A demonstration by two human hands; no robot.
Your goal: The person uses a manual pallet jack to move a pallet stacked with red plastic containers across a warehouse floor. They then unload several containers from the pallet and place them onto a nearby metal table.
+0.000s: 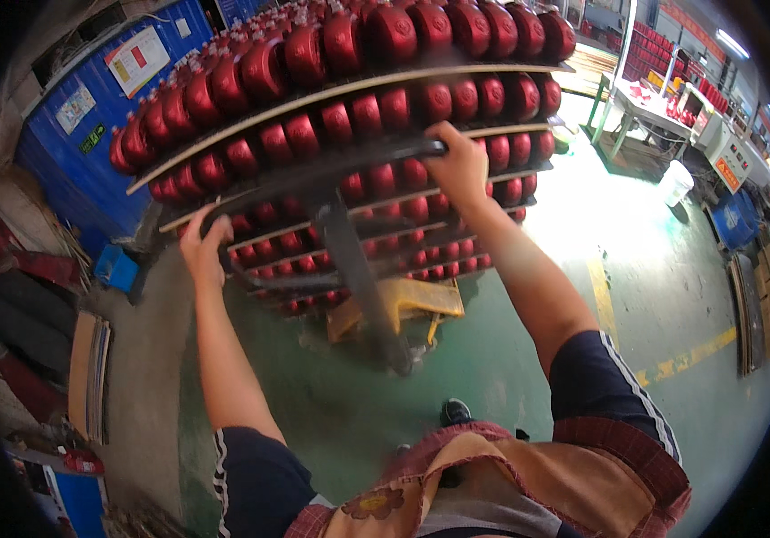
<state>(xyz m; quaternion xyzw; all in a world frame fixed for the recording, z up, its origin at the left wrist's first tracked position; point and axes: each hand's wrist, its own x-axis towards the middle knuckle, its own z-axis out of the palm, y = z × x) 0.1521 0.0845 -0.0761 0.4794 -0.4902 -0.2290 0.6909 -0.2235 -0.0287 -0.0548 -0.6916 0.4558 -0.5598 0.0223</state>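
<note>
Nearest, both hands clench the black handle bar [331, 170] of a yellow pallet jack [398, 305] standing on the green floor [654, 296]: the left hand [205, 247] at the bar's left end, the right hand [458, 166] at its right end. Beyond, the jack's far end sits under stacked layers of red cylinders [349, 108] separated by boards.

Daylight floods in from the upper right, glaring white off the green floor [636, 242] beside the stacked red cylinders [358, 99]; left of the stack lies dim; fisheye bends edges, black vignette rings the frame; handle [331, 170] motion-blurred.
</note>
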